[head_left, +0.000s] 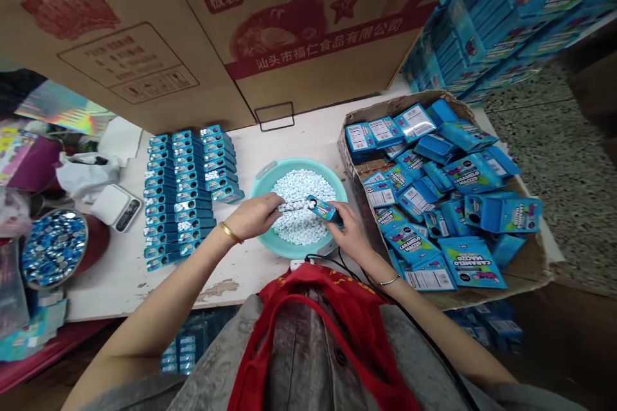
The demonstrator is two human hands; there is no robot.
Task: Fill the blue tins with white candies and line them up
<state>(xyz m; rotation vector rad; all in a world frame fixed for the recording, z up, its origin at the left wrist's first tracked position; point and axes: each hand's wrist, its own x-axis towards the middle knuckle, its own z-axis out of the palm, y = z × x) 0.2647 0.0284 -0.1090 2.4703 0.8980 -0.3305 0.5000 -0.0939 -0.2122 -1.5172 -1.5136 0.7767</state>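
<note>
A turquoise basin (264, 237) full of small pale candies (303, 185) sits in front of me. Over it, my right hand (351, 232) grips a small blue candy box (324, 209), tilted with its end facing left. My left hand (256, 214) is closed on a narrow scoop (289, 207) that carries some candies, its tip at the box's end. Fingers and candies partly hide the scoop, so its full shape does not show. Left of the basin, similar blue boxes (193, 196) stand in three rows.
On the right, a cut-down carton (354, 170) holds many blue boxes. Large brown cartons (308, 87) wall off the back, near a wire frame (274, 117). A white scale (120, 207) and a tub of shiny blue pieces (55, 247) lie left. Stacked packs (491, 32) rise at right.
</note>
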